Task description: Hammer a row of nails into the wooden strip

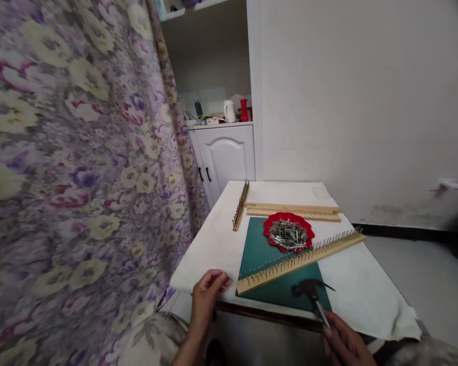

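Note:
My right hand (345, 339) grips the handle of a claw hammer (313, 292), whose head is over the near right part of a green mat (282, 295). Near the table's front edge, my left hand (211, 287) is closed in a pinch. Whatever lies between its fingertips is too small to make out. Just right of those fingers begins a wooden strip (301, 260) studded with upright nails, lying slantwise across the mat. Behind the strip sits a red scalloped dish (268, 235) heaped with loose nails (288, 234).
Another nail-studded strip (241, 206) lies at the table's far left. Wooden strips (293, 209) lie behind the dish on the white-covered table (209, 244). A floral curtain (99, 178) hangs at left; a white cabinet (229, 157) stands beyond.

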Demonstrator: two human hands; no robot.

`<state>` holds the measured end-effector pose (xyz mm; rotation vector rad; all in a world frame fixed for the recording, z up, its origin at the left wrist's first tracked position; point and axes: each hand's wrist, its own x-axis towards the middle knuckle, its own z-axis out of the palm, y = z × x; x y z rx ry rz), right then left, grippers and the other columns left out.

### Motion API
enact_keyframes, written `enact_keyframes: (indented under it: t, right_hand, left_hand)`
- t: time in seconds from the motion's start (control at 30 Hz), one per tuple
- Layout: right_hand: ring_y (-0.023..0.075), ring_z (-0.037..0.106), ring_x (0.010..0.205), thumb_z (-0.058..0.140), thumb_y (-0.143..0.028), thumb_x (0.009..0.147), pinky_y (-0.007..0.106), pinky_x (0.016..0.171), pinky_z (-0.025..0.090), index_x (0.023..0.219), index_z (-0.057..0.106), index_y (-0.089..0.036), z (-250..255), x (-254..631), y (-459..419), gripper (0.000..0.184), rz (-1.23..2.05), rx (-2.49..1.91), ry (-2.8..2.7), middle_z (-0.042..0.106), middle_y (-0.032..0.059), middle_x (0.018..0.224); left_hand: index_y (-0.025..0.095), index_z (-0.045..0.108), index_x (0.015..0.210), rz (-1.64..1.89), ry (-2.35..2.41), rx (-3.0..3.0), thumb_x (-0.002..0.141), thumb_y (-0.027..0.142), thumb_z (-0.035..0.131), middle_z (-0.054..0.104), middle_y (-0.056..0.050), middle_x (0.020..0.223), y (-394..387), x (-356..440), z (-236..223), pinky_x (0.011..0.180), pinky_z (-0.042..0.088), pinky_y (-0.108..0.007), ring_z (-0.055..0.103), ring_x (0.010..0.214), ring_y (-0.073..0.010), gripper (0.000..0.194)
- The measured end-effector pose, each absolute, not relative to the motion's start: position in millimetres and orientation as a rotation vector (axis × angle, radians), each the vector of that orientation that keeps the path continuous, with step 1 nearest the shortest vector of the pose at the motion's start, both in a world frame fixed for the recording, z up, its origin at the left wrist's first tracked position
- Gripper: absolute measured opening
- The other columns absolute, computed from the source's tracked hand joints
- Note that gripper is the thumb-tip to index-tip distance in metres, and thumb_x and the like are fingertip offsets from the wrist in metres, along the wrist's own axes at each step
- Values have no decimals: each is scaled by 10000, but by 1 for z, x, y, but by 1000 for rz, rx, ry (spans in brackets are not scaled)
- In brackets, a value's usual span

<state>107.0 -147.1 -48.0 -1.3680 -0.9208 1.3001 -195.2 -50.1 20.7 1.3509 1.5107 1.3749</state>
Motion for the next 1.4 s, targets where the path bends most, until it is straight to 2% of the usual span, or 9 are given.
enact_keyframes:
  t: [0.2,0.43,0.67,1.1,1.4]
  right_hand:
    - [51,357,307,537,-610,751,183,336,236,1120,536,-163,-37,113,-149,579,1398,-1361,-1077,540,-51,561]
    - [52,368,292,546,-584,757,177,318,239,1115,530,-175,-43,110,-151,544,1350,-1367,-1054,533,-61,546]
    - [34,313,260,501,-604,775,166,307,171,1133,501,-172,-57,108,-150,562,1264,-1387,-1057,528,-62,532]
    - [62,371,302,520,-607,767,197,339,237,1153,499,-167,-42,115,-151,585,1375,-1390,-1082,540,-53,571]
    - [54,311,303,545,-619,734,166,302,195,1143,510,-180,-40,98,-152,601,1249,-1407,-998,475,-76,511]
  left_hand:
    - [155,664,724,1291,1428,1451,742,368,616,664,-16,698,-69,-174,1,660,460,-222,590,709,-159,219]
    - [165,665,733,1257,1465,1572,775,338,583,644,-8,699,-65,-167,-2,649,440,-203,570,706,-152,196]
    - [168,660,748,1228,1468,1638,799,323,555,644,-5,711,-62,-165,-7,645,430,-199,574,711,-148,194]
    - [174,636,740,1178,1471,1755,818,305,544,623,-9,726,-58,-161,-10,647,416,-215,570,707,-144,178]
    - [180,638,710,1195,1438,1828,822,290,541,601,-14,717,-57,-160,-12,644,422,-225,569,708,-147,184]
